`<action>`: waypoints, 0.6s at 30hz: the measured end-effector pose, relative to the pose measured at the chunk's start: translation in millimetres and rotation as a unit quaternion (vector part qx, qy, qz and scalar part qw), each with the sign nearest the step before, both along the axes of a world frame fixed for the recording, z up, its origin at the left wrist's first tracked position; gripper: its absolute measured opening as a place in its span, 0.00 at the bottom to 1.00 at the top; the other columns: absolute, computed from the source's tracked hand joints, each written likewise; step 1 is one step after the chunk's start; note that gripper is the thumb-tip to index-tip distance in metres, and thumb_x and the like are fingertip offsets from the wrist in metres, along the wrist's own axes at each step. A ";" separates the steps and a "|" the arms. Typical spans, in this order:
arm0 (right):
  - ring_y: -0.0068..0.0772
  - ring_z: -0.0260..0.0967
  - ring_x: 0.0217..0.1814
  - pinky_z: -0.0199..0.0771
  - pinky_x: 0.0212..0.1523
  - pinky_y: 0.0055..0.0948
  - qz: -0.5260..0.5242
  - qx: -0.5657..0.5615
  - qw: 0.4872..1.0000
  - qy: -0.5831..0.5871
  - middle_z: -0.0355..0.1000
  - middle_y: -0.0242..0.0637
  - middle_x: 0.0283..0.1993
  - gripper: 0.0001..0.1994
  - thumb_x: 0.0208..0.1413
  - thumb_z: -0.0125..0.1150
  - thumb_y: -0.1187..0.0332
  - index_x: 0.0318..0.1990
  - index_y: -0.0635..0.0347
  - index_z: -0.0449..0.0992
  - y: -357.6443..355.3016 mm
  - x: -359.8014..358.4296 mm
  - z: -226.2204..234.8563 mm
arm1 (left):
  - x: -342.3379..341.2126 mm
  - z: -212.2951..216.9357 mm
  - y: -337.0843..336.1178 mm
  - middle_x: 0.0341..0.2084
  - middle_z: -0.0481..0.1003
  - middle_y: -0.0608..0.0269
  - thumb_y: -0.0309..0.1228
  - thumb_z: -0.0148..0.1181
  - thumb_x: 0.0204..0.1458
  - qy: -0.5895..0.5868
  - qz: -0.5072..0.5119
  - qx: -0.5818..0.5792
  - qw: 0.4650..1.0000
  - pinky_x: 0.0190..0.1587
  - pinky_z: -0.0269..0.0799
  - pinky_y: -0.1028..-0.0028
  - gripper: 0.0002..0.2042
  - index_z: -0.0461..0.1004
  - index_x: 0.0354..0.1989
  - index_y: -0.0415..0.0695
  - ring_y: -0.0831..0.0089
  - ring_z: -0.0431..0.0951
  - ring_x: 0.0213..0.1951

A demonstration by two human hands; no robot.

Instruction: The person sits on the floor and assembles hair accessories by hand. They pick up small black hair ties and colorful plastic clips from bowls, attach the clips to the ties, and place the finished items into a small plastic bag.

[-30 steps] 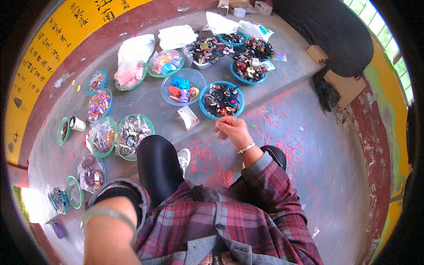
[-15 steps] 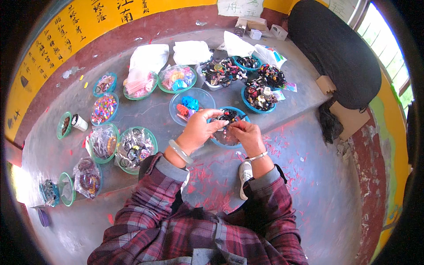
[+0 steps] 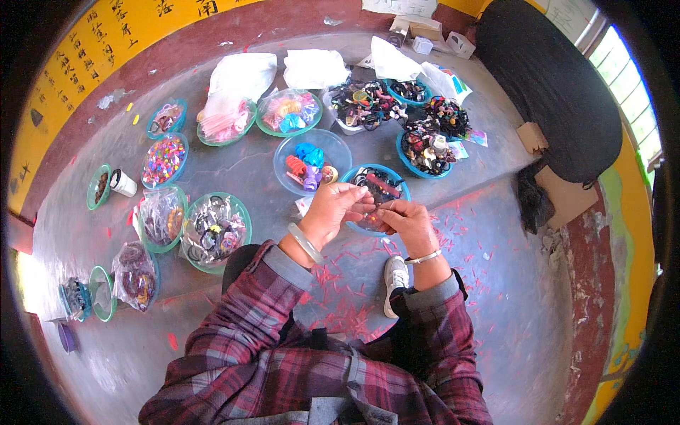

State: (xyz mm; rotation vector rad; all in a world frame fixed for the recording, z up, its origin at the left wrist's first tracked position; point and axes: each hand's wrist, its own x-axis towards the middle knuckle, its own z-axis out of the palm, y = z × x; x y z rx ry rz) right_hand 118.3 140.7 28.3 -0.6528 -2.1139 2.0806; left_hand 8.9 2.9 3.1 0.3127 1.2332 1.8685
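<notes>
We pinch a small dark hair accessory (image 3: pixel 374 210) between our left hand (image 3: pixel 333 212) and right hand (image 3: pixel 409 221), above the blue-rimmed bowl (image 3: pixel 402 191). Loosened fingers could drop it onto the littered grey floor (image 3: pixel 496 283).

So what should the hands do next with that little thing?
Probably drop it into the blue bowl just below. Both the left hand and right hand pinch a small item, too small to identify, right over that bowl of dark hair accessories.
</notes>
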 end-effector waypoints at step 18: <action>0.17 0.67 0.29 0.66 0.31 0.16 -0.056 -0.066 0.995 0.041 0.72 0.29 0.27 0.04 0.46 0.62 0.74 0.30 0.64 0.76 0.0 3.8 -6.5 | 8.5 4.8 -7.0 0.33 0.75 0.60 0.32 0.53 0.52 -0.095 0.008 0.066 0.993 0.25 0.68 0.86 0.09 0.71 0.37 0.40 0.74 0.77 0.36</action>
